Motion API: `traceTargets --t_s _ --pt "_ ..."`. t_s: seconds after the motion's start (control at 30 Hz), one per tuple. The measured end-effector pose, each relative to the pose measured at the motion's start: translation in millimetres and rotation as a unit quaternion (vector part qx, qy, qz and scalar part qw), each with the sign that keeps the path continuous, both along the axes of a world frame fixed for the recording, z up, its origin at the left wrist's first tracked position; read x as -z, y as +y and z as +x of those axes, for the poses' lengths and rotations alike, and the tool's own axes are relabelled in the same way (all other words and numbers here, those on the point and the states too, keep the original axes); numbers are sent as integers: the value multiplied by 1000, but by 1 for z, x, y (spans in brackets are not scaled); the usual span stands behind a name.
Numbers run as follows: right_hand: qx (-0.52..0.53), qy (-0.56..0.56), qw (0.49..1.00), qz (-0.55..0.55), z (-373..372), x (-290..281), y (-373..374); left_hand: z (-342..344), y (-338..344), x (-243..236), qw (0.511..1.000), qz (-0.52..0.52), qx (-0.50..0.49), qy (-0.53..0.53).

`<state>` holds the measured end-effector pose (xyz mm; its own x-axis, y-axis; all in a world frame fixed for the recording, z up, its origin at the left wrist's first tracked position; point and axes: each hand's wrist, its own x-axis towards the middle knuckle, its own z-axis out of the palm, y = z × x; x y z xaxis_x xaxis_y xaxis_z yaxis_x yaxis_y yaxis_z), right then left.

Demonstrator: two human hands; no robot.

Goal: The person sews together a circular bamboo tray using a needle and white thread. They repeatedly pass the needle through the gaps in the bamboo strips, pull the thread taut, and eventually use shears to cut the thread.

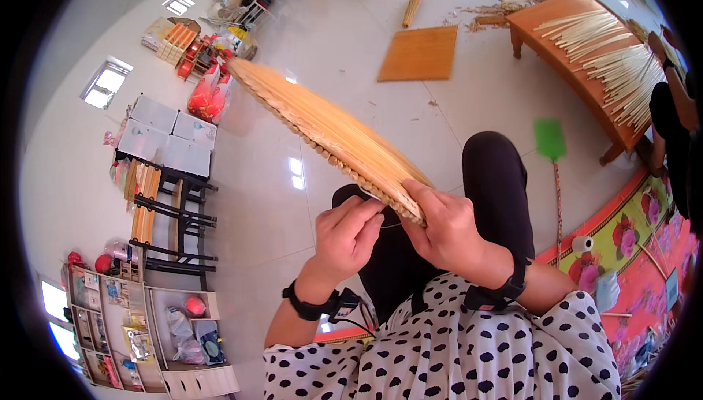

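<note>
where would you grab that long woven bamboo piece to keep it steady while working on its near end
Probably at the near end, where the woven bamboo piece narrows. The right hand grips it there from the right side, fingers over the beaded rim. The left hand pinches at the edge beside it. The far end sticks out unsupported above the floor, so a firm near-end hold from the side seems best.

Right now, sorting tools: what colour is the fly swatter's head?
Green, on the fly swatter; head view.
</note>
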<state>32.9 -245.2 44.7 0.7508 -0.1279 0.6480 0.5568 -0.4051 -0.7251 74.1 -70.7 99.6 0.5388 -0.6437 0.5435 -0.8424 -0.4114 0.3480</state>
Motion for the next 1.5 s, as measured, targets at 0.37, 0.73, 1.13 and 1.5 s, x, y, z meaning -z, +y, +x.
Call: traceTargets --t_s 0.37,0.73,1.13,1.5 --pt "-43 169 982 -76 17 77 34 -1 33 93 952 -70 -138 265" --pt "-149 106 979 -89 39 77 59 -5 70 101 945 -71 -221 230" --pt "-344 177 919 76 53 77 45 -19 83 93 925 -40 -286 246" --pt "-366 196 901 124 51 82 45 -20 90 92 918 -16 -319 237"
